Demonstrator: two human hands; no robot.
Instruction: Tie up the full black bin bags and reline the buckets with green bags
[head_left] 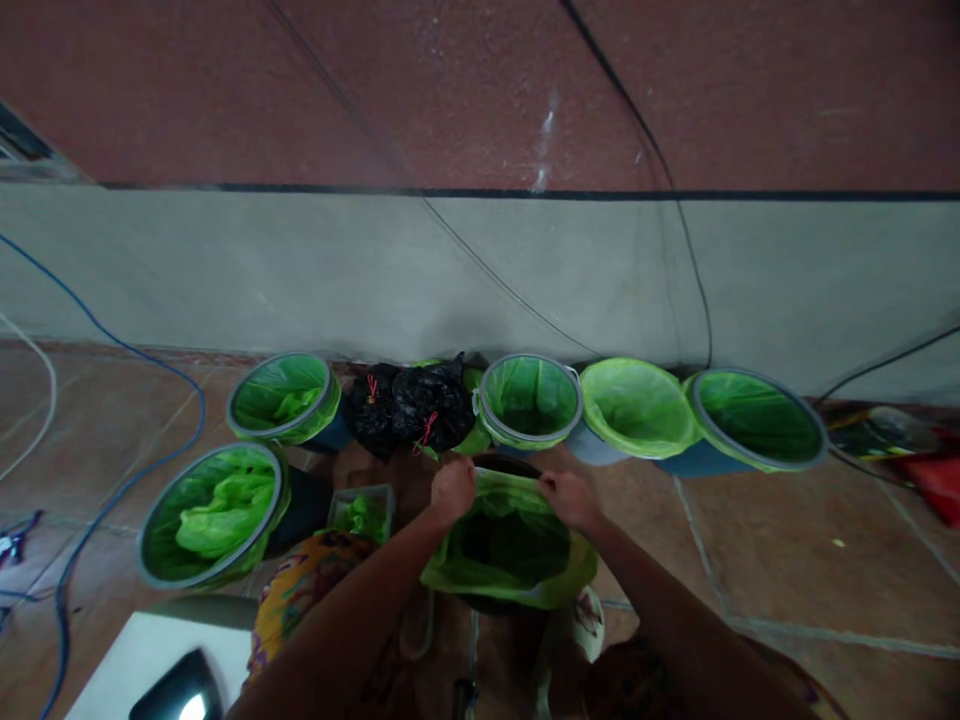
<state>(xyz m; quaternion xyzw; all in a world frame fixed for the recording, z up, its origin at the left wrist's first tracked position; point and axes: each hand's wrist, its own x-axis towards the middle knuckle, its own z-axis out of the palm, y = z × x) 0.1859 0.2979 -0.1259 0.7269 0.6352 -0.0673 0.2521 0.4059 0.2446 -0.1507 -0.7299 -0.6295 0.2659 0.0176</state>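
A green bin liner [517, 590] hangs open inside a dark bin [510, 466] between my knees, its edge folded outward at the near side. My left hand [453, 488] is closed on the liner's far left edge. On the far right edge, my right hand [571, 500] grips the same liner with bent fingers. Most of the bin is hidden under the liner and my arms. Just beyond my hands stands a grey-rimmed bin [531, 438] lined in green. To its right is another bin with a pale green liner [637, 405] over its rim.
More lined bins stand at the right [757, 470] and left [281, 470]. Black tied bags [431, 405] lie by the wall. A clear tub [390, 510] holds green plastic. A blue cable [199, 410] crosses the floor; a phone-like dark object [176, 685] rests on a white surface.
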